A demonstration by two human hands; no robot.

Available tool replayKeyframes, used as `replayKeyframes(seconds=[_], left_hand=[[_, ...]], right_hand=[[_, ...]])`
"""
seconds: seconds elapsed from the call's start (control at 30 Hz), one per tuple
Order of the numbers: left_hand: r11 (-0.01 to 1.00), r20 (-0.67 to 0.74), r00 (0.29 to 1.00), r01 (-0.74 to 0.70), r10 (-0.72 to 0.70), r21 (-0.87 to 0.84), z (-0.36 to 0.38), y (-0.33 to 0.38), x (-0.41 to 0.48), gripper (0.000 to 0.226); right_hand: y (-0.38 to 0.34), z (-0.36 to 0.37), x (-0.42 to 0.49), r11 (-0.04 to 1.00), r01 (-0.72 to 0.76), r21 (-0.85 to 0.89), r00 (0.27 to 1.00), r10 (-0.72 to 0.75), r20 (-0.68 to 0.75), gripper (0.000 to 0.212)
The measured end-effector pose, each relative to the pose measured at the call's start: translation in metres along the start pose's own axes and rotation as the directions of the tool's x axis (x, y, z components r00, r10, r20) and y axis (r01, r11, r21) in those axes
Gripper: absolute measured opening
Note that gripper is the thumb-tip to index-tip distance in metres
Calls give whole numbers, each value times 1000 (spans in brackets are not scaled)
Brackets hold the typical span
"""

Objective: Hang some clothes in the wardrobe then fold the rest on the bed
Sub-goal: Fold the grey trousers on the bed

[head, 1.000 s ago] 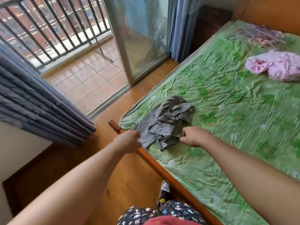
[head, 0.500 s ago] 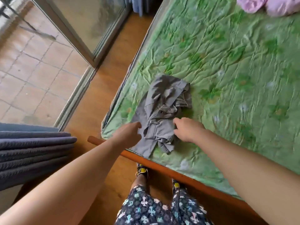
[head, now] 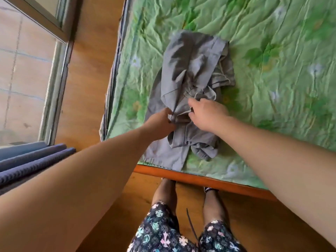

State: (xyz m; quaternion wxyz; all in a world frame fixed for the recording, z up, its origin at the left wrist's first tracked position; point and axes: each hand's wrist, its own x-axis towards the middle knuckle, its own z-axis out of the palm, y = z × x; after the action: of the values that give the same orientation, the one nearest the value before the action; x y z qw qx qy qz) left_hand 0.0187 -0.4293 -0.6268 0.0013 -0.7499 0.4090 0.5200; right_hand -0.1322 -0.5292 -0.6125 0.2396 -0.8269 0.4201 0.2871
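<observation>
A crumpled grey garment [head: 192, 70] lies on the green floral bedsheet [head: 272, 42] close to the bed's near corner, one flap reaching the wooden bed rail [head: 209, 180]. My left hand [head: 161, 124] pinches a fold at the garment's middle. My right hand [head: 207, 113] is just right of it, fingers curled into the grey fabric. The two hands are nearly touching over the same bunched part.
Wooden floor runs along the bed's left side and under my legs. A sliding glass door frame [head: 54, 84] and tiled balcony are at the left. Folded blue-grey curtain [head: 31, 159] hangs at lower left.
The view has tilted down and closer; the pink clothes have left the frame. Both hands moved inward onto the garment's middle and now grip its fabric.
</observation>
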Motion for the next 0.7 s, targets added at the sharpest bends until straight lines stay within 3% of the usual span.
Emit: replayKeyframes(seconds=[0.17,0.37,0.47,0.6,0.7], left_hand=[[995,-78,995,60,-67,-80,7,9,5,55],[990,-122,984,119,-127,-72,7,23,-12,45],[989,-210,967,137,-146,-56,-1,32,-26,41],[991,-310,944,88,-115,-99,-25,66,-52,38],[987,-366,929,-10,-49,-160,-49,107,-80,31]], right_hand=[[25,11,-20,973,-56,224,988,87,-131,29],[72,19,-60,943,-127,308,960,195,-200,11],[88,12,-76,928,-146,343,967,207,-147,13],[91,-11,-93,957,-78,279,996,87,-21,9],[85,-44,-107,974,-32,223,999,35,-11,33]])
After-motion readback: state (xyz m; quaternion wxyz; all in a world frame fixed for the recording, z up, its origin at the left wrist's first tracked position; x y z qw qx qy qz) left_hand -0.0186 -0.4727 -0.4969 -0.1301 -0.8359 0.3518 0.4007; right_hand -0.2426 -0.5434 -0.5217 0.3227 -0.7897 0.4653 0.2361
